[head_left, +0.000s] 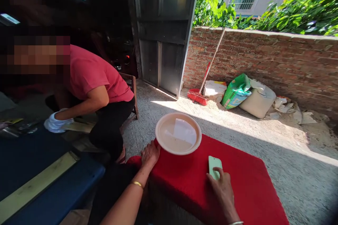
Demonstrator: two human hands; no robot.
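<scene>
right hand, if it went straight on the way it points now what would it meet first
Most likely the pale green phone on the red cloth: the right hand overlaps its near end, though contact is hard to judge from this view.

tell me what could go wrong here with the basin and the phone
The basin sits at the end of the red cloth, with the left hand close by its rim, so a nudge might tip it. It seems to hold water, so a spill could wet the phone, which lies on the same cloth under the right hand.
</scene>
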